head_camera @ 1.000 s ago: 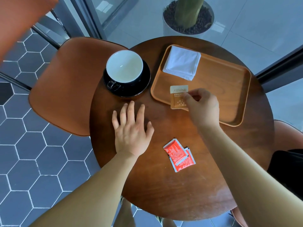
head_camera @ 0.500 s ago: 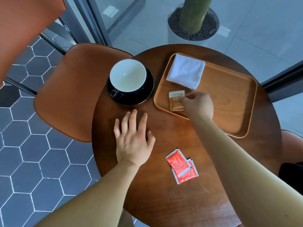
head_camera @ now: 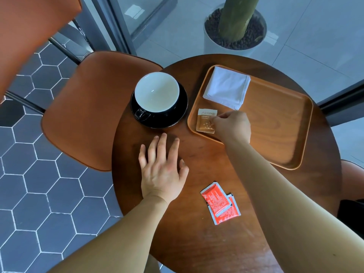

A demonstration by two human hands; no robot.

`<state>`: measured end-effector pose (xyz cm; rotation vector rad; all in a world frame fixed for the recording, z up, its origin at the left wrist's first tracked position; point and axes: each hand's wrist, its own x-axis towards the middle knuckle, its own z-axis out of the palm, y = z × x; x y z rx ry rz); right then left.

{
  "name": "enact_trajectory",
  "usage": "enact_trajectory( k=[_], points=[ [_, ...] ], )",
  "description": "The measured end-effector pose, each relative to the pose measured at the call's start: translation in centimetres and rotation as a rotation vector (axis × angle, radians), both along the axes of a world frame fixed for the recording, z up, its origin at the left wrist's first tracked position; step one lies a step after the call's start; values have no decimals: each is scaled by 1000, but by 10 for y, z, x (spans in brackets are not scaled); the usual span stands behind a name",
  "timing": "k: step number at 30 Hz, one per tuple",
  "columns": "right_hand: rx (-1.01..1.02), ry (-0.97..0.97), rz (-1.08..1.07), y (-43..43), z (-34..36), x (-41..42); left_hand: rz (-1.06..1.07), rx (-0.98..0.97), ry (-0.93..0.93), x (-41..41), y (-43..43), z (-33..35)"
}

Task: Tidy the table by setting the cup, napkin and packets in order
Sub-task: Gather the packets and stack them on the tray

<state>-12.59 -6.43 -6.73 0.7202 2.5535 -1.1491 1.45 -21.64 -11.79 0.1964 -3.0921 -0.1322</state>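
Note:
A cup (head_camera: 157, 94), white inside, stands on a black saucer (head_camera: 182, 106) at the table's far left. A wooden tray (head_camera: 275, 125) on the right holds a folded white napkin (head_camera: 226, 88) in its far left corner. A brown packet (head_camera: 205, 120) lies flat in the tray's near left corner, and my right hand (head_camera: 232, 126) pinches its right edge. My left hand (head_camera: 161, 166) rests flat on the table with fingers spread, holding nothing. Two red packets (head_camera: 219, 202) lie overlapped near the table's front, between my forearms.
The round wooden table (head_camera: 197, 243) has an orange-brown chair seat (head_camera: 84, 111) against its left side. A white planter (head_camera: 234, 28) with a green trunk stands on the floor behind. Another seat edge (head_camera: 352, 184) shows at the right.
My right hand has set the brown packet down flat in the tray's near left corner, fingers still on it. The view has shifted slightly. My left hand stays in place.

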Motion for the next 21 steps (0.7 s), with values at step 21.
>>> enact_trajectory(
  k=[21],
  points=[
    [18, 143, 111, 15, 15, 30, -3, 20, 22, 0, -1, -1]
  ],
)
